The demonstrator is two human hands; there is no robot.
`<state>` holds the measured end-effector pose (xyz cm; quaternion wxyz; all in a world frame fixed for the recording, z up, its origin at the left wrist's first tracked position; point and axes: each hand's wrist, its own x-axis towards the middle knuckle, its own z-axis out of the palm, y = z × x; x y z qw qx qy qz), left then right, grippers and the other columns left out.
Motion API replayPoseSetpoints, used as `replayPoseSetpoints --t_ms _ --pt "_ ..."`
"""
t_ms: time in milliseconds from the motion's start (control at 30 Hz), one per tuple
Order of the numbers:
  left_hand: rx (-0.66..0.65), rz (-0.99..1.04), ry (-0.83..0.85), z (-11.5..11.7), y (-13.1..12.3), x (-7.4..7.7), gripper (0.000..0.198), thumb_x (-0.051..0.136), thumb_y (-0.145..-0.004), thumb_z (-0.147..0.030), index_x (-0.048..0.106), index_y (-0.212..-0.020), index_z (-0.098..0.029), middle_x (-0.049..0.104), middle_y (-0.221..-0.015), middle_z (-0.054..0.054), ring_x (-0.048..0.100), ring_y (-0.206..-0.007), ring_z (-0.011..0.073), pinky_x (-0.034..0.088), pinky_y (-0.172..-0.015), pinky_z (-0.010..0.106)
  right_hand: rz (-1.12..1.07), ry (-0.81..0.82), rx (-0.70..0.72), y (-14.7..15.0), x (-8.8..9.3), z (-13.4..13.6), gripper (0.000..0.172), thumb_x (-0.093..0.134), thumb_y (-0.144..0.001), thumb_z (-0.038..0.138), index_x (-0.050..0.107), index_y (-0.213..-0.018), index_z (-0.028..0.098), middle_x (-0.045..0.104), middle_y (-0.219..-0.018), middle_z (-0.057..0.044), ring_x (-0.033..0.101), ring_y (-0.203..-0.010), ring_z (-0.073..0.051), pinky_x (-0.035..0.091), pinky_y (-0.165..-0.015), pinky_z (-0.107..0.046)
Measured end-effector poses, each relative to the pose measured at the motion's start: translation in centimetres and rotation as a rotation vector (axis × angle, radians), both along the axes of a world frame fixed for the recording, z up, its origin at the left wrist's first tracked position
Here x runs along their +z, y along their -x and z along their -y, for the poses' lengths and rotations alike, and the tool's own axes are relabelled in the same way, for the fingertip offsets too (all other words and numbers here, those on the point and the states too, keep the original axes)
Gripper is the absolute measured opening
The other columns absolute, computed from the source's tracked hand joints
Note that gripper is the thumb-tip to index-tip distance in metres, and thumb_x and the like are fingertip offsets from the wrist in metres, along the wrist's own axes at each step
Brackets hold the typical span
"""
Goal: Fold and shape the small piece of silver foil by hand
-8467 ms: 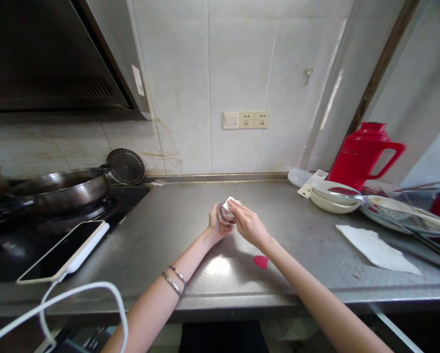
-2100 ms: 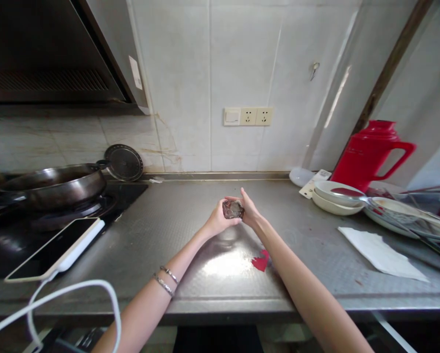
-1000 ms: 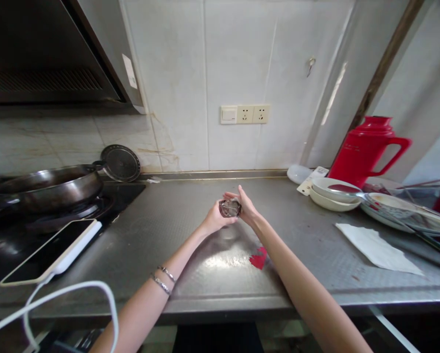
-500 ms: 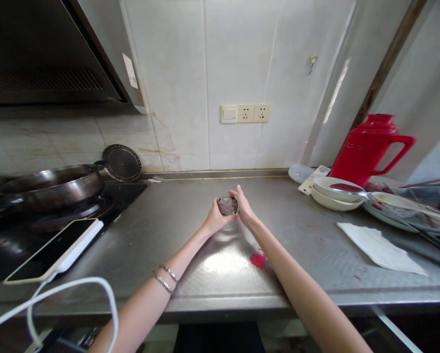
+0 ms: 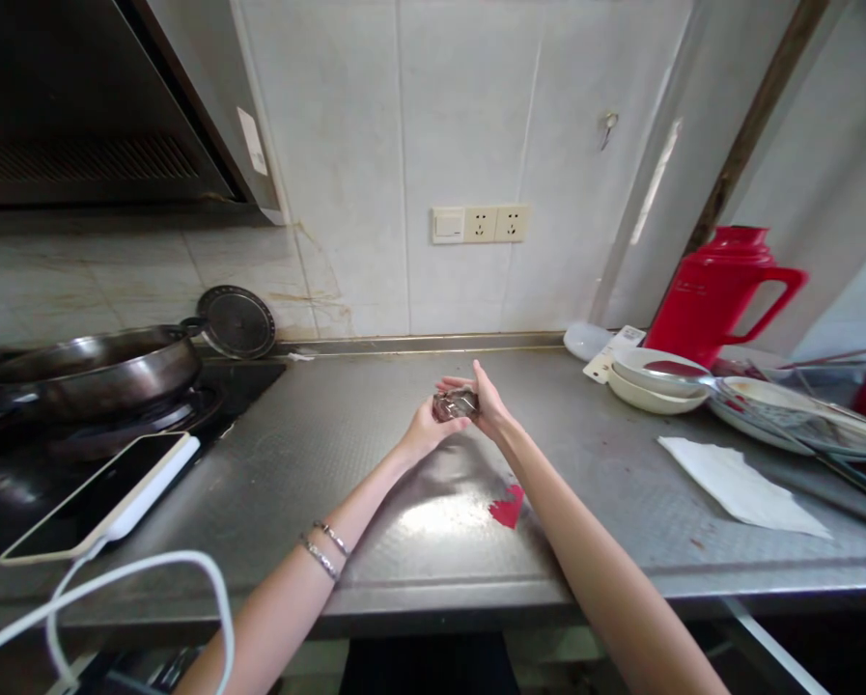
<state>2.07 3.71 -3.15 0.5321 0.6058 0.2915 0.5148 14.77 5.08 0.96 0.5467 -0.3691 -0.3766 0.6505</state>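
Observation:
Above the middle of the steel counter, both my hands meet around a small glass jar. My left hand wraps it from the left and below. My right hand presses against its right side, with fingers partly stretched upward. The jar looks clear with dark reflections; what it holds cannot be made out. A small red scrap lies on the counter just below my right forearm.
A pan sits on the stove at the left, with a phone and its white cable in front. At the right stand a red jug, stacked bowls, plates and a white paper towel.
The white piece my right hand held at the jar 8.5 s ago is gone from view. Since then both hands stay around the jar, turning it slightly.

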Motion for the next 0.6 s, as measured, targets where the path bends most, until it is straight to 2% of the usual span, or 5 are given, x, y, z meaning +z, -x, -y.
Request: replayPoseSetpoints --t_ms 200,333,467,600 --pt "0.04 -0.078 -0.079 -0.5 0.1 -0.9 0.067 0.085 -0.055 -0.03 0.05 -0.109 -0.014 0.065 -0.112 0.012 0.062 -0.102 0.0229 0.045 -0.096 0.04 0.039 0.039 -0.092 0.2 -0.7 -0.3 0.063 0.027 -0.094 0.056 0.065 -0.107 0.009 0.073 -0.093 -0.014 0.069 -0.08 -0.021 0.056 -0.067 -0.029" --pt "0.145 -0.116 -0.108 -0.9 0.5 -1.3 0.07 0.085 -0.055 -0.026 0.046 -0.112 -0.016 0.063 -0.114 0.012 0.062 -0.104 0.0228 0.045 -0.097 0.042 0.078 0.048 -0.191 1.2 -2.0 -1.3 0.059 0.031 -0.093 0.057 0.065 -0.108 0.011 0.072 -0.09 -0.01 0.068 -0.08 -0.02 0.055 -0.066 -0.027" --pt "0.255 -0.125 -0.116 -1.3 0.9 -1.3 0.077 0.085 -0.054 -0.027 0.042 -0.116 -0.016 0.062 -0.116 0.014 0.061 -0.107 0.0236 0.044 -0.098 0.043 0.099 0.023 -0.262 2.3 -3.2 -2.0 0.053 0.041 -0.089 0.058 0.064 -0.109 0.015 0.071 -0.098 -0.007 0.066 -0.092 -0.018 0.053 -0.071 -0.022" --pt "0.208 -0.159 -0.132 -0.8 0.7 -0.8 0.078 0.085 -0.054 -0.028 0.043 -0.119 -0.016 0.06 -0.12 0.015 0.059 -0.11 0.0254 0.042 -0.1 0.044 0.133 0.008 -0.303 1.8 -3.2 -2.1 0.05 0.041 -0.089 0.056 0.067 -0.105 0.017 0.072 -0.098 -0.005 0.065 -0.094 -0.019 0.052 -0.073 -0.023"
